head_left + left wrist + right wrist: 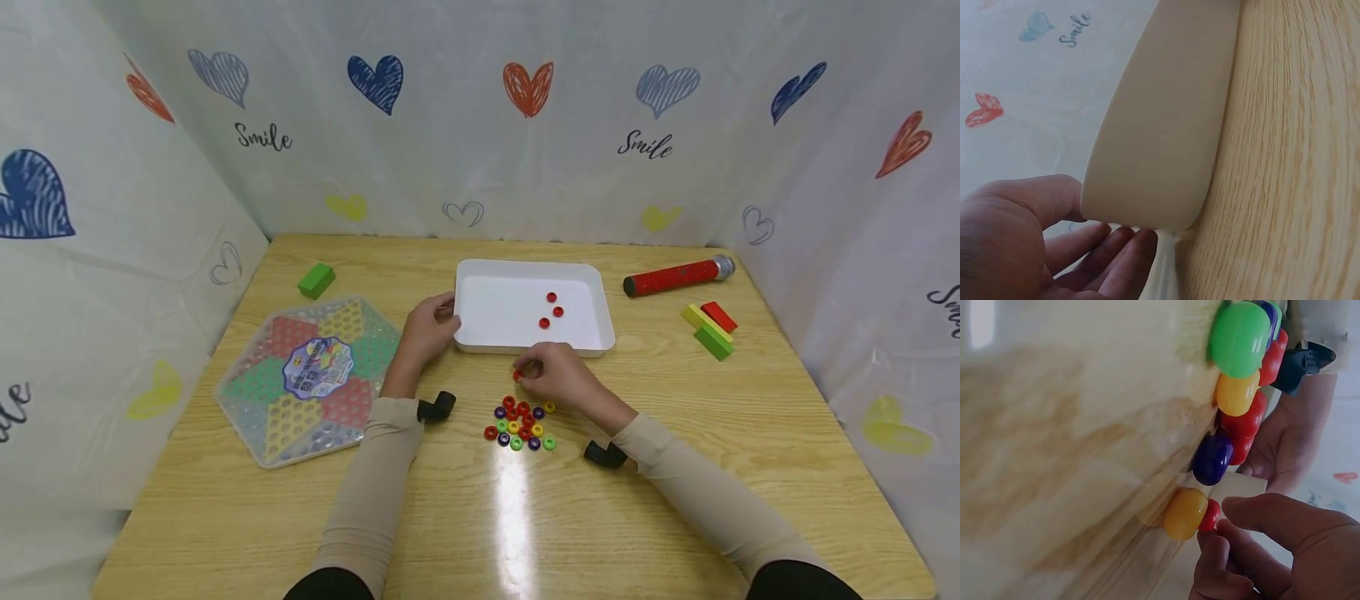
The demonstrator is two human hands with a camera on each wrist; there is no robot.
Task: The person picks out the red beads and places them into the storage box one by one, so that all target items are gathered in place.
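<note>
My left hand [429, 332] grips the left side of a shallow white tray [495, 304]. In the left wrist view its thumb lies at the rim and the fingertips at the wall. Three red beads [558, 312] lie inside the tray. Just in front of the tray, my right hand [557, 377] pinches another red bead [1211, 515] between thumb and fingers. Nearer to me is a loose cluster of beads in red, purple, green and yellow, with a yellow bead [550, 407] at its right edge and a green bead [1241, 339] large in the right wrist view.
A hexagonal star-patterned game board [292, 417] lies left of my left forearm. Behind it sits a green block [317, 281]. To the tray's right are a red tube [671, 277] with a silvery end and a yellow block [707, 322] between red and green ones. Printed sheets enclose the table.
</note>
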